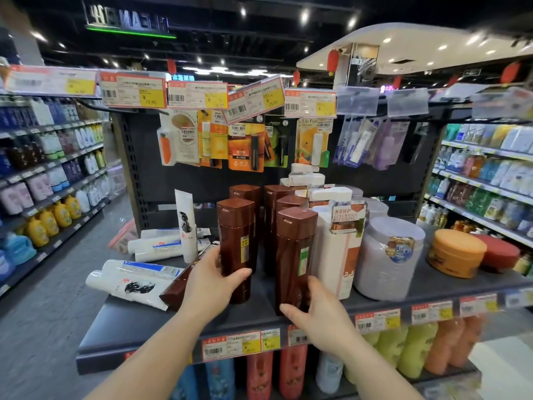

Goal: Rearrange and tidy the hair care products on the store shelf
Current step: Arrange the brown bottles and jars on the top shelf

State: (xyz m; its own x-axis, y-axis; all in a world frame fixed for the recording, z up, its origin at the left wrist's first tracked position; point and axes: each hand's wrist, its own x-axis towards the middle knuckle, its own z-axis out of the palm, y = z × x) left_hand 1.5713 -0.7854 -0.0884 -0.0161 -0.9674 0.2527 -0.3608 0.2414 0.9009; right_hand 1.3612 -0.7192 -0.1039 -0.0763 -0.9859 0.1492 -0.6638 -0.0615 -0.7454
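A dark shelf [138, 321] at the end of a store aisle carries the hair care products, with a row of price tags [240, 343] along its front edge and coloured bottles [403, 350] standing on the level below. At the right of the shelf stands a big pale tub [386, 261], and beyond it an orange jar [454, 252] just beside a red jar [499, 252]. Left of the tub are white pump bottles [336, 246], packed close together. In the middle stands a cluster of brown bottles [277, 200], all upright. The left hand [212, 281] grasps the front-left brown bottle [238, 243], thumb across its front and fingers wrapped behind, the bottle upright on the shelf. The right hand [317, 316] grasps the front-right brown bottle [294, 255] low down near its base, fingers on its right side and thumb at the front; this bottle stands near the front edge, touching the white pump bottle to its right. One more brown bottle [176, 287] lies on its side behind the left hand. On the left part of the shelf several white tubes [129, 280] lie flat in a loose heap, while one white tube [187, 223] stands upright among them. Above, small carded lip balms [248, 142] hang from hooks.
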